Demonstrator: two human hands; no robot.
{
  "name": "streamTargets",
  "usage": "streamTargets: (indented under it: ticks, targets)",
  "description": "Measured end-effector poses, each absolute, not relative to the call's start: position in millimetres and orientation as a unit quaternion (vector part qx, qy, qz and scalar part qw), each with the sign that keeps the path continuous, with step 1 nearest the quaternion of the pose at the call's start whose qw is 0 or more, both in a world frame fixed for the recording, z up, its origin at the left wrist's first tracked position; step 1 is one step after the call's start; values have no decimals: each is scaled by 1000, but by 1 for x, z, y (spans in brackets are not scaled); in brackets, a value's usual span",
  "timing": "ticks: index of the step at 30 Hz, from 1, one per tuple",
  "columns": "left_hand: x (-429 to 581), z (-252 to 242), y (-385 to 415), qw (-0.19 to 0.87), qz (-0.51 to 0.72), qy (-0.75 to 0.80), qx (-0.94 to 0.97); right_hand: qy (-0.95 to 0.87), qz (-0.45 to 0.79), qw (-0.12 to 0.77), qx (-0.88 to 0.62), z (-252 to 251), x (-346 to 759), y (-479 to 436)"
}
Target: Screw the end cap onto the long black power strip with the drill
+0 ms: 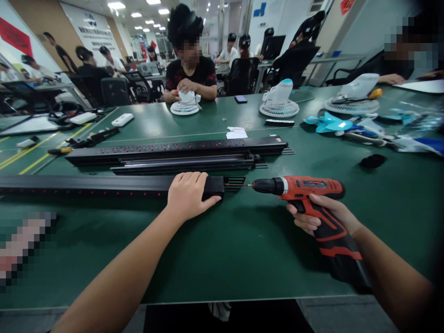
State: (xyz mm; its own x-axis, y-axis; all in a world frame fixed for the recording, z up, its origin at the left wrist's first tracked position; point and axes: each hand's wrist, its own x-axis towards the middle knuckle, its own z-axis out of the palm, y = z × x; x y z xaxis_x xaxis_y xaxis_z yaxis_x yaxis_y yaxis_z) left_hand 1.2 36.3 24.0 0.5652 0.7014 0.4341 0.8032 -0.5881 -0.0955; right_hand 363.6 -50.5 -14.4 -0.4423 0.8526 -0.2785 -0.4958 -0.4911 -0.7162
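My left hand (189,194) is wrapped over the right end of a long black power strip (104,184) lying across the green table (243,249). My right hand (324,217) grips the handle of a red and black cordless drill (305,189). The drill lies level and points left, with its bit tip at the strip's end cap (234,183).
Two more long black strips (180,152) lie just behind. Further back are a white paper slip (236,133), small white fans (279,99), blue fan blades (333,125) and a black part (373,161). A person opposite handles a fan (185,104). Others sit at desks behind.
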Motion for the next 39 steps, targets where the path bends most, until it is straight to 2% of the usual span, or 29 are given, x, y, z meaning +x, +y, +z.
streamTargets:
  ticks: [9,39]
  targets:
    - [1,23,37,144,-177,-432,-873,-289,816,388,-317,-12,364,-50]
    - [1,25,36,137,-179,-432,-873,-285,809,401,-323,-14,365,-50]
